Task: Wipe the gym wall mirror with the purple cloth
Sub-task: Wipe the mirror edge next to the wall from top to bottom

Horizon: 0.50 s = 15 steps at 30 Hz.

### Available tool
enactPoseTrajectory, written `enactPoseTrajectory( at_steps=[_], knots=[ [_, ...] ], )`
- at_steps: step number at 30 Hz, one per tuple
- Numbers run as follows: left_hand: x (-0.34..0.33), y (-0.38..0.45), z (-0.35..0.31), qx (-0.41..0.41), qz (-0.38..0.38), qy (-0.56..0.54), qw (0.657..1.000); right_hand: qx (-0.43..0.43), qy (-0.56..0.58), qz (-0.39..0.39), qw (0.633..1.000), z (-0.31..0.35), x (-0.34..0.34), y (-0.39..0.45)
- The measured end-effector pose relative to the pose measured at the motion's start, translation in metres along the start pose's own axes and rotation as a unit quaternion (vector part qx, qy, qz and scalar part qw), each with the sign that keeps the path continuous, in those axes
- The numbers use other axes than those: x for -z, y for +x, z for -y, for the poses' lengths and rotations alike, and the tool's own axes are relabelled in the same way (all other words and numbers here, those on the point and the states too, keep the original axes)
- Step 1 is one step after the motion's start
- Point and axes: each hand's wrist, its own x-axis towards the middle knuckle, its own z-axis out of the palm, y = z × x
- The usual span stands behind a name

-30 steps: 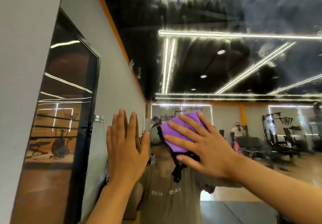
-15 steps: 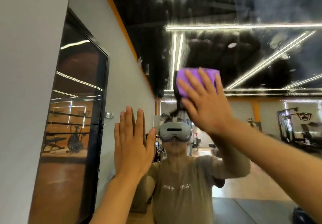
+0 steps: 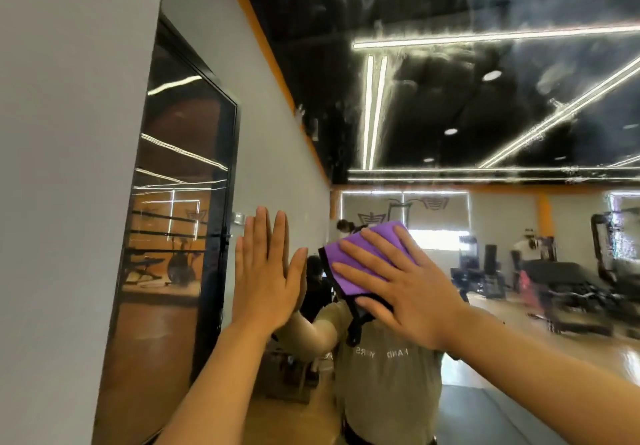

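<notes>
**Mid-wipe on the gym mirror, cloth flat under the right palm**

Right hand (image 3: 398,285) lies on the purple cloth (image 3: 367,257), fingers straight and spread wide across it, pressing it flat to the mirror (image 3: 485,115). No pinch or curl visible; the cloth is held by palm pressure alone. A dark edge or strap of the cloth hangs below the heel of the hand.

Left hand (image 3: 266,271) is flat on the glass to the left of the cloth, fingers straight and close together, thumb out to the right. It holds nothing. Looks like a brace, judging by the posture.

Cloth sits about mid-height in the view, covering the reflected head of the person; the two hands are near each other but apart.

Glass above the cloth, over the reflected dark ceiling and light strips, shows whitish streaks and smears. Lower glass by the reflected gym equipment looks cleaner, though blur makes it hard to be sure. A dark-framed panel (image 3: 180,219) is set in the grey wall (image 3: 69,167) at far left.

Step in hand: a wiping stroke, cloth in contact. Much of the upper pane appears undone.

Next move calls for: keeping even palm pressure so the cloth does not slip, and carrying strokes upward and rightward into the streaked zone, overlapping passes.
</notes>
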Motion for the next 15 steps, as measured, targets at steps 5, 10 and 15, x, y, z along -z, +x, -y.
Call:
enactPoseTrajectory(
  at_steps=[5, 10, 15],
  knots=[
    [0.002, 0.0, 0.002, -0.005, -0.005, 0.014, 1.0, -0.013, 0.012, -0.046, 0.999, -0.043, 0.02, 0.065],
    [0.002, -0.002, 0.006, -0.018, 0.0, 0.012, 1.0, -0.153, 0.019, -0.091, 0.984, -0.075, 0.038, 0.148],
    [0.004, 0.0, 0.018, -0.053, 0.006, -0.014, 0.998, -0.179, 0.019, -0.108, 0.978, -0.028, 0.022, 0.131]
  ],
)
